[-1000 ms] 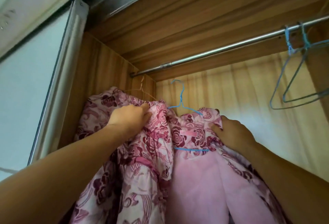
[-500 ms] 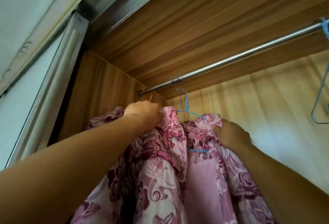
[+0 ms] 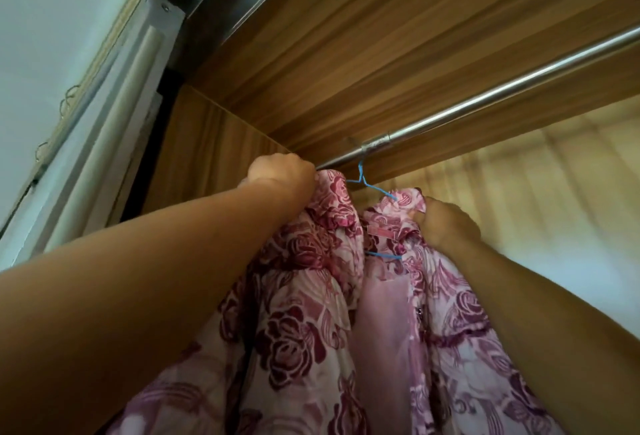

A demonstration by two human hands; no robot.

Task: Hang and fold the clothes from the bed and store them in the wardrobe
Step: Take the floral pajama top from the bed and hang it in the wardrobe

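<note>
Overhead, left hand (image 3: pixel 281 172), right hand (image 3: pixel 448 225), fists around garment (image 3: pixel 304 313).

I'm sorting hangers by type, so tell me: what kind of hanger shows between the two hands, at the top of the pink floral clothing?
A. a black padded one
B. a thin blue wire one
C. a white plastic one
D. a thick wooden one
B: a thin blue wire hanger sticks out of the floral clothing between the left hand and the right hand, its neck rising toward the metal rail.
</note>
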